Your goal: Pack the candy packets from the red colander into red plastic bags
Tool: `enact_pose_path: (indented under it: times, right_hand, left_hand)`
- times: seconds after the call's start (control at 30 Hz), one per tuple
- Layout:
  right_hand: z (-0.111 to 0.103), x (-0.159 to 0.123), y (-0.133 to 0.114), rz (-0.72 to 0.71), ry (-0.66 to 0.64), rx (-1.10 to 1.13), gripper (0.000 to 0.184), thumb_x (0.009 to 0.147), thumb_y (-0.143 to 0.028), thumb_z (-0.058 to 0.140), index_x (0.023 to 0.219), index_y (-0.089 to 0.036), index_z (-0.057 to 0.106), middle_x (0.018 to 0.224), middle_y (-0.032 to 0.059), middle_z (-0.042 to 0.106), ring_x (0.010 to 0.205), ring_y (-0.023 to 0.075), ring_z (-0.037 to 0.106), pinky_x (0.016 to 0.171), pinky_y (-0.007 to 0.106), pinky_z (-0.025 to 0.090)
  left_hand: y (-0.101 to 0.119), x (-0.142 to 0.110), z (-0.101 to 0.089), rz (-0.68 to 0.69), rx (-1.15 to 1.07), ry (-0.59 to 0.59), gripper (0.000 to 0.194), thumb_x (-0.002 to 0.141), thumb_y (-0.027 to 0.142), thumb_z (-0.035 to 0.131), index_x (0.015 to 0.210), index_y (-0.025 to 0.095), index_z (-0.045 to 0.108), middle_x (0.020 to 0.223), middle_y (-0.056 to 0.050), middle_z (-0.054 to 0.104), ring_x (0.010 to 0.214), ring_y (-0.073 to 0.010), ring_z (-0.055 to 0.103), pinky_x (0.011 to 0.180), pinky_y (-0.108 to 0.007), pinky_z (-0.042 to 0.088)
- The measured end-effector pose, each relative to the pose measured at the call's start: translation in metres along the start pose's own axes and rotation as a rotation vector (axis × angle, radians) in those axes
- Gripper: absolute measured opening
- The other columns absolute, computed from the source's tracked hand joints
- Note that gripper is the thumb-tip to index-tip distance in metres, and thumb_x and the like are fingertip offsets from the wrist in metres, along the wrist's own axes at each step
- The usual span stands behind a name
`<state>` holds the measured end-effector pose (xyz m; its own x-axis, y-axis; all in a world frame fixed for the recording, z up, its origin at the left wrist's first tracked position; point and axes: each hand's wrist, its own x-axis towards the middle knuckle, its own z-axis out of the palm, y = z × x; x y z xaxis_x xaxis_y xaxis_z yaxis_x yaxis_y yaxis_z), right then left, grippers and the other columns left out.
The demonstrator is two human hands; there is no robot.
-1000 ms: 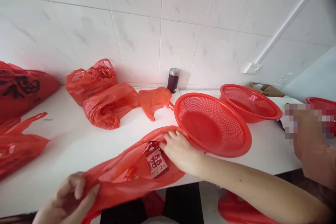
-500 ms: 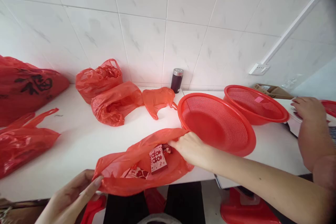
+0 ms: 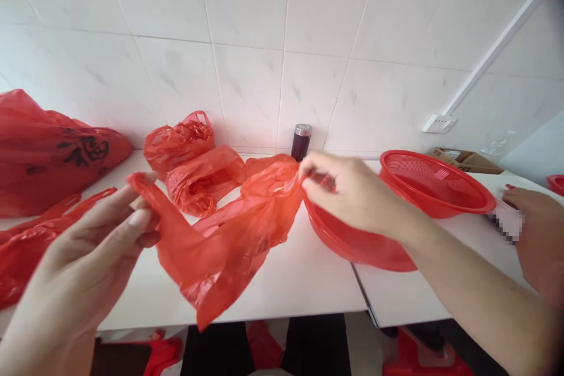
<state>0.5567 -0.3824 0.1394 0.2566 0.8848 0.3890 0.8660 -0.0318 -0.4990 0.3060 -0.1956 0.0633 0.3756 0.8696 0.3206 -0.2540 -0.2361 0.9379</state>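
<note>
A thin red plastic bag (image 3: 229,252) hangs stretched between my hands above the front of the white table. My left hand (image 3: 101,241) pinches one handle of it between thumb and fingers. Up at the other side, my right hand (image 3: 352,191) grips the bag's gathered end, in front of the nearer red basket (image 3: 352,241). The bag's lower corner sags toward the table edge. What lies inside it is hidden from this side.
Behind stand a rolled red bag bundle (image 3: 194,182), another red bag (image 3: 178,141) and a dark flask (image 3: 301,141). Full red bags (image 3: 57,153) lie left. A second basket (image 3: 436,182), a cardboard box (image 3: 467,160) and another person's hand (image 3: 533,217) are at right.
Both hands have lifted the bag off the table and pulled it taut. Its open mouth, with small printed packets inside, has turned out of sight. The other person's hand has moved lower.
</note>
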Motion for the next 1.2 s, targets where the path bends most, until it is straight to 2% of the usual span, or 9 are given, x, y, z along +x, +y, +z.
enact_pose_path:
  times: [0.1,0.3,0.43,0.57,0.67,0.73,0.87,1.07,1.2]
  right_hand:
    - [0.008,-0.001,0.002,0.029,-0.121,0.212,0.007,0.086,-0.017,0.055,0.089,-0.022,0.058,0.095,-0.0005,0.066,0.085,0.0138,0.063,0.071,0.026,0.046]
    - [0.03,0.002,0.017,0.064,-0.112,0.851,0.018,0.088,-0.032,0.063,0.086,-0.022,0.048,0.088,0.0009,0.065,0.091,0.0172,0.064,0.084,0.036,0.049]
    - [0.041,-0.008,-0.003,0.059,-0.224,0.59,0.033,0.081,-0.042,0.072,0.103,-0.024,0.055,0.105,0.0031,0.062,0.101,0.0188,0.06,0.088,0.035,0.048]
    - [0.039,-0.032,-0.037,-0.177,-0.424,0.287,0.059,0.075,-0.043,0.078,0.129,-0.034,0.054,0.124,0.0034,0.054,0.109,0.0197,0.055,0.088,0.03,0.047]
    - [0.029,-0.044,-0.047,-0.378,-0.51,0.027,0.04,0.077,-0.032,0.077,0.115,-0.028,0.065,0.135,0.0054,0.048,0.113,0.0244,0.053,0.09,0.033,0.046]
    - [0.019,-0.042,-0.042,-0.351,-0.525,-0.168,0.012,0.083,-0.016,0.066,0.094,-0.02,0.067,0.12,0.0069,0.057,0.102,0.0226,0.057,0.083,0.034,0.046]
    - [-0.002,-0.022,-0.019,-0.129,-0.429,-0.144,0.023,0.083,0.001,0.046,0.078,-0.018,0.059,0.08,-0.0009,0.061,0.07,0.0121,0.057,0.064,0.026,0.043]
    - [-0.008,0.012,-0.01,-0.048,-0.183,0.419,0.019,0.082,-0.009,0.052,0.091,-0.021,0.063,0.089,-0.0005,0.065,0.078,0.0128,0.063,0.066,0.025,0.051]
    - [-0.002,0.016,-0.039,-0.078,-0.15,0.579,0.018,0.081,-0.009,0.057,0.091,-0.022,0.064,0.086,-0.0011,0.065,0.08,0.0138,0.065,0.069,0.027,0.054]
  left_hand:
    - [0.004,0.004,0.013,-0.022,-0.136,-0.008,0.052,0.079,0.025,0.075,0.129,0.031,0.061,0.104,0.003,0.072,0.073,-0.0074,0.059,0.071,-0.013,0.055]
    - [0.013,-0.004,0.022,0.075,-0.124,0.113,0.025,0.076,0.022,0.075,0.1,0.029,0.077,0.113,0.006,0.073,0.093,-0.0134,0.067,0.085,-0.018,0.057]
    - [0.016,-0.009,0.018,0.033,-0.083,0.113,0.033,0.075,0.024,0.075,0.108,0.027,0.074,0.109,0.002,0.075,0.109,-0.0245,0.065,0.106,-0.04,0.048]
    - [0.015,-0.009,0.006,-0.004,-0.05,0.129,0.042,0.069,0.024,0.079,0.11,0.025,0.073,0.119,0.0,0.071,0.125,-0.0297,0.055,0.112,-0.045,0.04]
    - [0.015,-0.006,-0.003,0.03,-0.057,0.124,0.037,0.069,0.024,0.078,0.106,0.026,0.074,0.12,0.0,0.071,0.128,-0.031,0.052,0.113,-0.047,0.039]
    - [0.015,-0.004,-0.009,0.002,-0.069,0.134,0.038,0.071,0.022,0.075,0.11,0.024,0.073,0.12,-0.002,0.071,0.125,-0.0321,0.054,0.112,-0.051,0.038]
    - [0.01,0.001,-0.022,-0.038,-0.114,0.129,0.038,0.078,0.021,0.068,0.116,0.024,0.069,0.123,-0.004,0.069,0.122,-0.0284,0.056,0.108,-0.043,0.044]
    - [0.011,0.003,-0.023,0.062,-0.145,-0.135,0.045,0.085,0.028,0.063,0.129,0.029,0.059,0.09,-0.004,0.072,0.084,-0.0218,0.066,0.071,-0.032,0.059]
    - [0.027,-0.005,-0.001,-0.126,-0.03,-0.607,0.058,0.08,0.048,0.067,0.135,0.033,0.051,0.063,0.003,0.054,0.056,-0.0127,0.048,0.054,-0.023,0.046]
